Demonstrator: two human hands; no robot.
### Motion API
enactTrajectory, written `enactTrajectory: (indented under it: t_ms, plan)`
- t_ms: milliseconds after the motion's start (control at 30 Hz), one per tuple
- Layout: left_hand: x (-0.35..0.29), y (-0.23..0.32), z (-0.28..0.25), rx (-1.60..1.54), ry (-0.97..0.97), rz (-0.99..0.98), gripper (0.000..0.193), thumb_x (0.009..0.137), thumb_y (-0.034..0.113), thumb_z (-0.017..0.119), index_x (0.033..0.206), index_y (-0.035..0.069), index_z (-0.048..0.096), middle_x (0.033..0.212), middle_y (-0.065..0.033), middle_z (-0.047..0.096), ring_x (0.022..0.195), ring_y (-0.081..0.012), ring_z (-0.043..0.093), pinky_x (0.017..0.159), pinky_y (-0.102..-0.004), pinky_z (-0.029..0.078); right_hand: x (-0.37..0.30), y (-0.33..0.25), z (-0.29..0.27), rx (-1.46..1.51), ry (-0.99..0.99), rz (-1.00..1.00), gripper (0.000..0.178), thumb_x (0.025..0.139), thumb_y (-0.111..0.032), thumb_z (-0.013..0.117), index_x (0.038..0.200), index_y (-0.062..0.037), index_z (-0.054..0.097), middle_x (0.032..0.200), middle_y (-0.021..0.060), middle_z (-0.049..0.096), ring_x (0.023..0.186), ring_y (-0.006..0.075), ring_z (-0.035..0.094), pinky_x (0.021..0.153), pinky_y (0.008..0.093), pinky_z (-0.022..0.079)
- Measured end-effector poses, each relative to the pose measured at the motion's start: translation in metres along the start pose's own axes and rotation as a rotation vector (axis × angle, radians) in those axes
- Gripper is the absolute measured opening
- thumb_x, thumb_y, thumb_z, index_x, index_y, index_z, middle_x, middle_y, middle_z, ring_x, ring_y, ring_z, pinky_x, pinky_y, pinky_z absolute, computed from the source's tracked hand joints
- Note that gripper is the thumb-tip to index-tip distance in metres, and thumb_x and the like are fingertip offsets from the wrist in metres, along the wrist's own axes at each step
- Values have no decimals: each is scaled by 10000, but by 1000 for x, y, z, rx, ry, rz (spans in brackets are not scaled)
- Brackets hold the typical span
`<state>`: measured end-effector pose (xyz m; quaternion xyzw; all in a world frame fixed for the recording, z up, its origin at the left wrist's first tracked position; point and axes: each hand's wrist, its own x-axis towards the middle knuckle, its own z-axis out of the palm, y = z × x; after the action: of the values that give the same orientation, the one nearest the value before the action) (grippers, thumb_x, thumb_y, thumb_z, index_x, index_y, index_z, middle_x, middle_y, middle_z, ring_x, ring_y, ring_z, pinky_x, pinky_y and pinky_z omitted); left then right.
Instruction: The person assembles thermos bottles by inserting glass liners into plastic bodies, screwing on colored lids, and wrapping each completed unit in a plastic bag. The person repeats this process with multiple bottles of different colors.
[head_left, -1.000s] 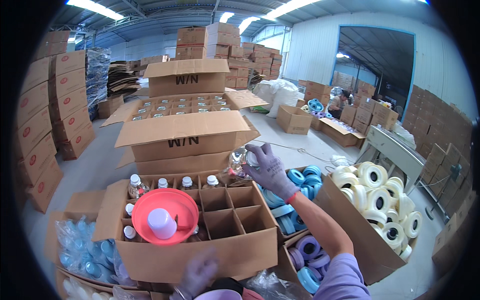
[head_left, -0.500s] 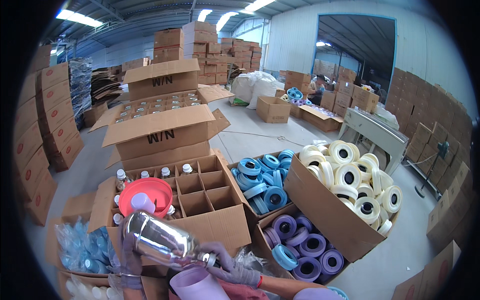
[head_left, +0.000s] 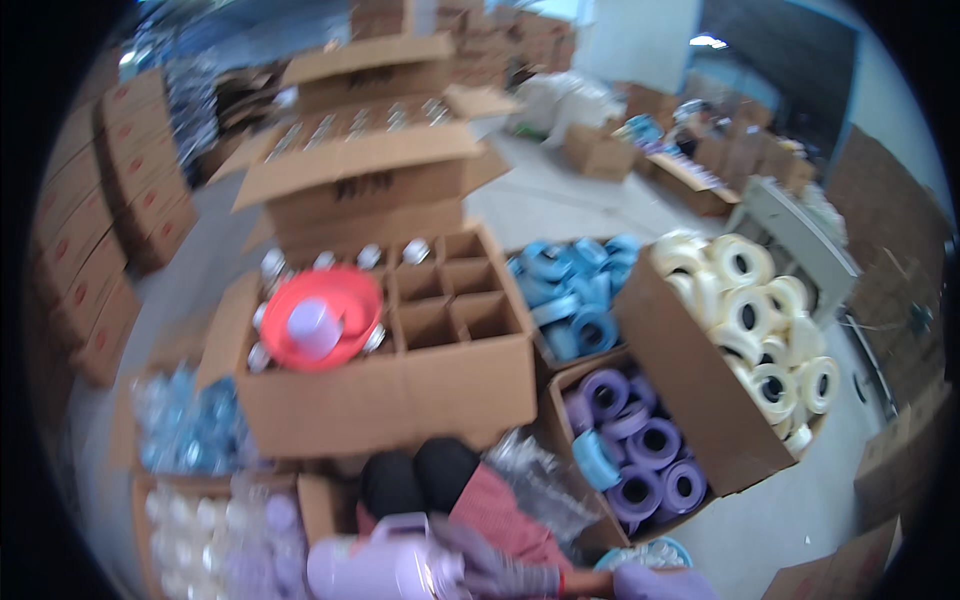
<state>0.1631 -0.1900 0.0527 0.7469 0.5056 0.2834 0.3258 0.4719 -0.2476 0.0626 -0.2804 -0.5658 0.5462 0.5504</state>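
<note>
A light purple thermos flask body [head_left: 375, 572] lies tilted sideways at the lower edge, its handle [head_left: 398, 524] on the upper side. My gloved right hand [head_left: 485, 562] is closed against its right end, the fingers blurred. A shiny bit shows at that end beside the hand; the silver glass liner is otherwise out of sight. My left hand does not show. Ahead, a red basin [head_left: 358, 345] with a purple cup [head_left: 314, 328] in it rests on bottles in a divided carton [head_left: 390, 405].
Left stand boxes of bagged blue parts [head_left: 195, 425] and clear and purple caps [head_left: 205, 535]. Right are cartons of blue rings [head_left: 565, 290], purple rings [head_left: 655, 445] and cream rings [head_left: 745, 315]. An open carton [head_left: 365, 200] of bottles stands behind; stacked cartons [head_left: 120, 200] line the left.
The silver liner is no longer seen above the purple body, which now lies sideways with its handle showing. My left hand has left the view. The view has tilted down and blurred.
</note>
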Motion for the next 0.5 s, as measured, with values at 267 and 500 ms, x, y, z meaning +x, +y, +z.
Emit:
enactTrajectory:
  t_ms: [267, 500]
  plan:
    - [-11, 57, -37, 229, -3, 72, 698, 858, 375, 725, 1438, 81, 471, 1460, -151, 502, 1377, -295, 446, 1160, -441, 327, 149, -95, 36, -370, -456, -314, 884, 675, -228, 892, 1400, 10, 446, 1290, 180, 563, 1178, 354, 565, 1019, 433, 440]
    - [64, 123, -32, -391, -48, 302, 1017, 583, 318, 936, 1412, 19, 427, 1361, -153, 549, 1266, -279, 546, 1076, -390, 433, 170, -137, 33, -456, -398, -304, 808, 682, -256, 879, 1352, -14, 498, 1226, 155, 598, 1136, 312, 595, 983, 397, 470]
